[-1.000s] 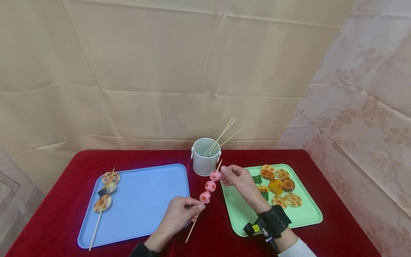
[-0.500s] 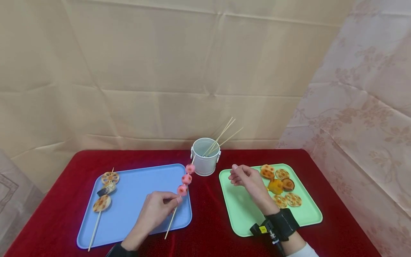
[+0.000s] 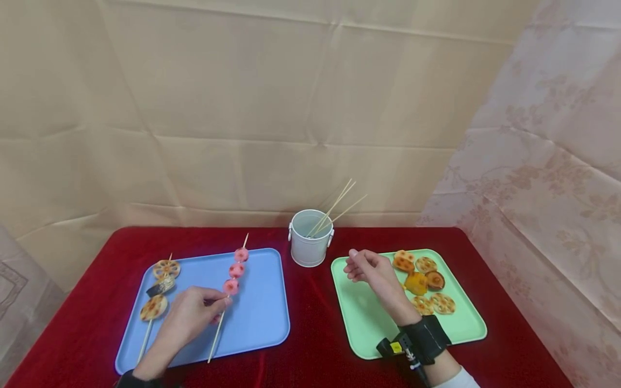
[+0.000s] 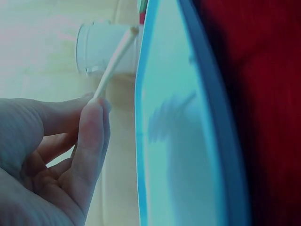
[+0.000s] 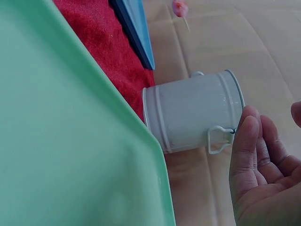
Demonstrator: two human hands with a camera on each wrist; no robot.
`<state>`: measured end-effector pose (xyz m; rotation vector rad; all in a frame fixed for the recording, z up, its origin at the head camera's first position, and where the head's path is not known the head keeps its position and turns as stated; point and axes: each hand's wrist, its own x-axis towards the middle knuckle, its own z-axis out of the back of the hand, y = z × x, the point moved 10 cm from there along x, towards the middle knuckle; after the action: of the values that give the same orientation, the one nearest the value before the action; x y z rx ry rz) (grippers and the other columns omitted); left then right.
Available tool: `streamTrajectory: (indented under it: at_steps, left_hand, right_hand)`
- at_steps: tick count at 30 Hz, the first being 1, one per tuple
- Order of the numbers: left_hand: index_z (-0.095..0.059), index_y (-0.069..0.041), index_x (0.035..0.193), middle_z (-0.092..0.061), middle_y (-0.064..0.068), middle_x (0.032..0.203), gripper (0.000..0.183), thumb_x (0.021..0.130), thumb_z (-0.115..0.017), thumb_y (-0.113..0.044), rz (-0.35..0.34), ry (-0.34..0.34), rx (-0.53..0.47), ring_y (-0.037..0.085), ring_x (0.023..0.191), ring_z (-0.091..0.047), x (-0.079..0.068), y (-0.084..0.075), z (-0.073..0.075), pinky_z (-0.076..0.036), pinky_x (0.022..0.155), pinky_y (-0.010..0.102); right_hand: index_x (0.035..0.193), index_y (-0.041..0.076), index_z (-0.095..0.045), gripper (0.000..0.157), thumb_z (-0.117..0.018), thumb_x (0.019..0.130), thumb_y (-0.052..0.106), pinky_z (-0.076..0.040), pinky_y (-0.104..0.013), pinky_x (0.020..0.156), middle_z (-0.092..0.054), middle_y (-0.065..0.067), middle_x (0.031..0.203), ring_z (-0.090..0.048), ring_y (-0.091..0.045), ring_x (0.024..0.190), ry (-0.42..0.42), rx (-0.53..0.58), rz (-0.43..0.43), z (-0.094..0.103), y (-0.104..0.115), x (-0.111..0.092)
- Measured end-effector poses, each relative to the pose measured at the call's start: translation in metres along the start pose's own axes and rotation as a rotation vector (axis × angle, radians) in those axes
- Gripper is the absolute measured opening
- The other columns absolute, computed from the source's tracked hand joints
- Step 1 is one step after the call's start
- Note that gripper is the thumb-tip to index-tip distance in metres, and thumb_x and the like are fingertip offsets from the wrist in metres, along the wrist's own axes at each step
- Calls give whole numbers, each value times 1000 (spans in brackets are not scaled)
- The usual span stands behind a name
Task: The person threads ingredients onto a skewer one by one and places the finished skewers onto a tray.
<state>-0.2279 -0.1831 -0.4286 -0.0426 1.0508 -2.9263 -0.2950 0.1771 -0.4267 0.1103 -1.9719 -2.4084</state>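
Observation:
My left hand [image 3: 194,315] pinches a bamboo skewer [image 3: 217,328] between thumb and fingers, below several pink browned balls [image 3: 236,270] threaded along it. It holds the skewer over the blue tray [image 3: 262,323], tilted with its tip away from me; in the left wrist view the bare skewer end [image 4: 115,59] sticks out past the fingertips. Some pink shows behind the fingers, too hidden to tell what it is. My right hand [image 3: 375,272] hovers over the green tray [image 3: 361,323] with loosely curled fingers [image 5: 244,146], nothing between them and the thumb.
A finished-looking skewer with a lotus root slice [image 3: 166,269], a dark-skinned piece [image 3: 161,285] and a round browned piece [image 3: 153,307] lies on the blue tray's left. A white bucket [image 3: 309,248] with several bare skewers stands between the trays. Loose lotus slices [image 3: 443,303] and a mushroom [image 3: 435,279] lie on the green tray.
My left hand has carried the skewer of pink balls leftward, from between the trays to over the blue tray. My right hand has let go of the top ball and drawn back right.

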Motion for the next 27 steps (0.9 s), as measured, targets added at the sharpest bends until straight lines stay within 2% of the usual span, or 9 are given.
streamTrajectory:
  at_steps: [5,8,13,17,21,24,27]
  left_hand:
    - [-79,-7,88,-57,-7,53,16,80,-76,-21,1,-13,54,9,51,-50,0,15,12,-35,47,26]
    - [-79,-6,86,-57,-7,53,16,79,-76,-20,15,-12,78,9,51,-50,1,26,16,-35,47,25]
    - [-78,-3,87,-57,-5,53,16,80,-74,-17,54,32,94,9,50,-51,0,44,18,-35,47,25]
    - [-77,-8,80,-55,-4,51,9,82,-72,-15,80,65,99,10,50,-50,-1,57,20,-33,46,24]
    - [-75,-9,78,-52,-1,50,9,83,-72,-16,138,98,126,12,50,-48,-2,70,21,-30,45,24]
    - [-76,-5,84,-52,1,51,12,84,-72,-16,203,128,131,14,49,-48,-2,80,20,-32,46,25]
    - [-76,-1,88,-53,3,51,17,84,-72,-18,239,137,127,14,49,-48,-2,86,19,-32,46,26]
  right_hand:
    - [99,-1,-65,51,-61,89,49,-55,-32,74,-67,-17,91,-63,-27,81,11,-4,-12,-1,0,-1]
    - [99,-2,-65,52,-62,89,49,-55,-32,73,-67,-17,90,-63,-27,81,14,4,-3,-2,2,-1]
    - [102,-9,-62,60,-63,87,50,-55,-31,73,-66,-16,90,-64,-26,79,21,13,5,-4,2,-1]
    - [101,-9,-62,55,-62,90,44,-55,-31,72,-66,-16,89,-64,-26,79,22,18,11,-5,1,0]
    - [99,-7,-63,54,-63,89,46,-55,-32,73,-66,-17,89,-64,-26,79,21,21,9,-5,1,0]
    - [100,-8,-63,58,-64,87,48,-55,-31,72,-66,-16,88,-64,-26,78,20,23,7,-5,1,0]
    - [99,-8,-63,56,-63,88,47,-55,-31,72,-66,-16,88,-64,-25,78,21,24,10,-5,1,0]
